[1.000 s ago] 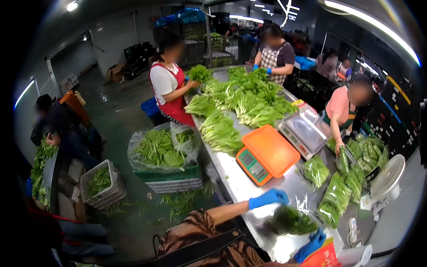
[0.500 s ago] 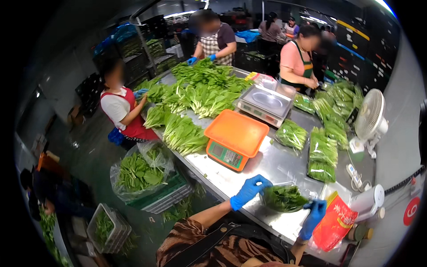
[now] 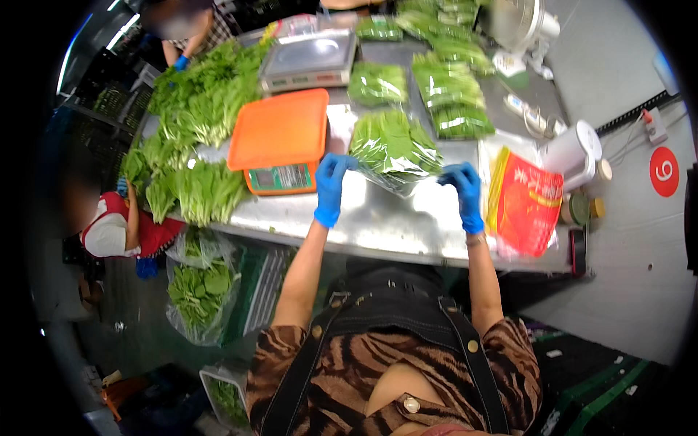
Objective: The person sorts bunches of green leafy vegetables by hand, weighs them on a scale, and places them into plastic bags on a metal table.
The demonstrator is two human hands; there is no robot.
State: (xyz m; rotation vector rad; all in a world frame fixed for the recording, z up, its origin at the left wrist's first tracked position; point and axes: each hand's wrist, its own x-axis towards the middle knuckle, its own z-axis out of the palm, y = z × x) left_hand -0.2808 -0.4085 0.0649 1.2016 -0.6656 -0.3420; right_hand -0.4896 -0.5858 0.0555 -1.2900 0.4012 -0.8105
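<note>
My left hand, in a blue glove, pinches the near left corner of a clear bag of leafy greens on the steel table. My right hand, also gloved in blue, has its fingers closed at the bag's near right corner. An orange scale sits just left of the bag. Beyond it are a steel scale and more bagged greens. A red and yellow plastic package lies right of my right hand.
Loose greens cover the table's left part. Co-workers stand at the left and far end. Right are a white appliance, jars, power strip and fan. A bagged crate stands below left.
The view has turned down toward my hands. Both hands have moved the bag away from the near edge, up beside the orange scale, and its greens now face up more visibly.
</note>
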